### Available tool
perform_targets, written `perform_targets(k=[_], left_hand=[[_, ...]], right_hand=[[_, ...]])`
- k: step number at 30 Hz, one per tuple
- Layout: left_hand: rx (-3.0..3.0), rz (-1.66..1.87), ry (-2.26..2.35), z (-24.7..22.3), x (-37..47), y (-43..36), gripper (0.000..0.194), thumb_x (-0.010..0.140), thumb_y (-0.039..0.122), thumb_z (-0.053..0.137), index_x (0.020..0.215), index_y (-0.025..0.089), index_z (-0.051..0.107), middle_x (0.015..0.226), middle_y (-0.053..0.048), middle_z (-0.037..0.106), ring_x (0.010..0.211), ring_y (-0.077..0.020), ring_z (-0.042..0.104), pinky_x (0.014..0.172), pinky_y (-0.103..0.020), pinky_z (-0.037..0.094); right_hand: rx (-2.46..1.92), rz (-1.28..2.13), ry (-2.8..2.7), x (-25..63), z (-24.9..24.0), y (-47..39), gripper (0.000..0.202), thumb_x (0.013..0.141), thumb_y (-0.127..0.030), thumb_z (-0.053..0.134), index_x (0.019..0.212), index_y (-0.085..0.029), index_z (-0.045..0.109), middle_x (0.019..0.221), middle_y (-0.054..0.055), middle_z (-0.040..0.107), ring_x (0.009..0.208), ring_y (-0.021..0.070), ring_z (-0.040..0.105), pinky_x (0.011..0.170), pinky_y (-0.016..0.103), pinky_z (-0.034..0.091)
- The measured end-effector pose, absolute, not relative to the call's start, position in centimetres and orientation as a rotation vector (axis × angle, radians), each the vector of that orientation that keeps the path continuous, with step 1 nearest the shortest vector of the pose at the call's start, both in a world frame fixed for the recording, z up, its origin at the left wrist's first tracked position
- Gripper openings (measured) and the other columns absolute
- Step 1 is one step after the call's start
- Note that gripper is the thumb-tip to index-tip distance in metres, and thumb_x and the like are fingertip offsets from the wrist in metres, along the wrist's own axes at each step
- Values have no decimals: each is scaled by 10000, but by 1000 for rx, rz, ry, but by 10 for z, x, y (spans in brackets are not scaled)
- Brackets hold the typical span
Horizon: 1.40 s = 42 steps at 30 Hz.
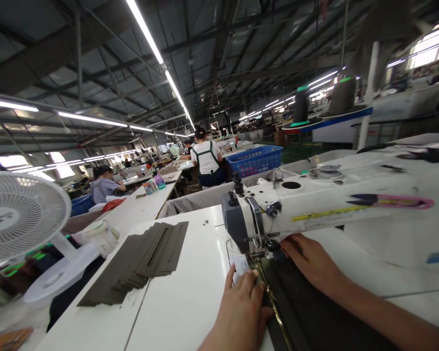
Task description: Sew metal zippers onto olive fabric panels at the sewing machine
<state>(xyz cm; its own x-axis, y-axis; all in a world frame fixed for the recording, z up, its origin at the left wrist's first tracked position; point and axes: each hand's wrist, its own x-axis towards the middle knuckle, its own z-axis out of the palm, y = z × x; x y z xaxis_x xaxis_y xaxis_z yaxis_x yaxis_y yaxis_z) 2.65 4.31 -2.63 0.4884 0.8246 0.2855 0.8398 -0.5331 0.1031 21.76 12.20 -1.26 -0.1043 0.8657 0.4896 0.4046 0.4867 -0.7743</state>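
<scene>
A white sewing machine (256,219) stands on the white table, its needle area above a dark fabric piece (314,317). A gold zipper (276,307) runs along the fabric's left edge up to the presser foot. My left hand (241,302) lies on the zipper and fabric edge just in front of the foot, fingers bent and its index finger raised beside a small white piece. My right hand (307,258) is right of the needle area, its fingertips pressed together at the fabric and partly hidden under the machine head.
Stacked dark fabric pieces (142,258) lie left on the table. A white fan (22,219) stands at far left. Pink-handled snips (391,200) rest on the machine arm. Beyond are a blue basket (256,161) and people seated at other tables.
</scene>
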Motion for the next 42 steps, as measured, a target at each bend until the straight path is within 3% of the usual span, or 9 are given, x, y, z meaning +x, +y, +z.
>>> perform_targets(k=[8, 14, 17, 21, 23, 26, 29, 35, 42], left_hand=[[-2666, -440, -1444, -36, 23, 49, 422, 806, 399, 647, 1153, 176, 556, 1227, -91, 582, 1133, -251, 541, 1067, -534, 312], [-2679, -398, -1405, -37, 22, 52, 419, 799, 437, 629, 1116, 169, 576, 1176, -116, 611, 1064, -279, 587, 1018, -571, 355], [-2702, -381, -1414, -32, 23, 51, 405, 807, 399, 616, 1131, 162, 568, 1181, -125, 605, 1081, -286, 576, 1016, -587, 347], [-2734, -383, -1458, -24, 25, 45, 381, 823, 349, 590, 1149, 156, 558, 1208, -121, 587, 1121, -279, 547, 1041, -583, 314], [-2735, -426, -1494, -23, 26, 42, 383, 834, 349, 585, 1169, 168, 546, 1233, -107, 572, 1154, -264, 521, 1070, -563, 274], [-2738, -482, -1531, -20, 25, 38, 362, 865, 326, 556, 1198, 188, 529, 1264, -91, 555, 1203, -236, 477, 1106, -530, 203], [-2782, -436, -1494, -17, 20, 33, 346, 896, 258, 495, 1234, 180, 504, 1308, -100, 521, 1233, -223, 449, 1118, -516, 154], [-2867, -376, -1418, -18, 17, 13, 348, 858, 120, 475, 1200, 149, 532, 1306, -94, 531, 1234, -175, 455, 1133, -433, 148], [-2782, -527, -1585, -22, 26, 13, 344, 790, 42, 526, 1094, 179, 609, 1179, -45, 627, 1118, -147, 552, 1089, -381, 271]], right_hand=[[-1111, 519, -1708, 216, -15, 125, 265, 818, -428, 386, 702, -248, 541, 677, 54, 659, 662, 244, 638, 645, 346, 501], [-1088, 504, -1762, 215, -14, 124, 293, 870, -404, 335, 673, -255, 492, 540, 6, 573, 497, 199, 572, 490, 298, 458], [-1087, 482, -1814, 214, -15, 115, 294, 909, -354, 306, 686, -250, 469, 528, -11, 561, 491, 181, 574, 493, 284, 458], [-964, 97, -2114, 213, -23, 84, 241, 888, -183, 347, 842, -214, 581, 832, 55, 672, 780, 188, 647, 691, 295, 518], [-812, -160, -2299, 215, -26, 64, 216, 849, -178, 430, 948, -177, 621, 1025, 96, 663, 961, 202, 621, 816, 295, 509], [-640, -460, -2448, 221, -24, 38, 377, 784, -233, 515, 1122, -81, 592, 1165, 138, 615, 1057, 226, 584, 854, 282, 506], [-603, -554, -2496, 229, -20, 21, 460, 765, -233, 494, 1177, -39, 561, 1213, 158, 582, 1090, 232, 563, 853, 282, 510], [-535, -589, -2381, 222, -51, -2, 295, 802, -204, 465, 1010, -110, 651, 1034, 130, 676, 991, 238, 616, 804, 311, 534], [-445, -593, -2280, 222, -56, -1, 316, 863, -118, 363, 974, -78, 656, 965, 133, 691, 916, 209, 642, 751, 282, 545]])
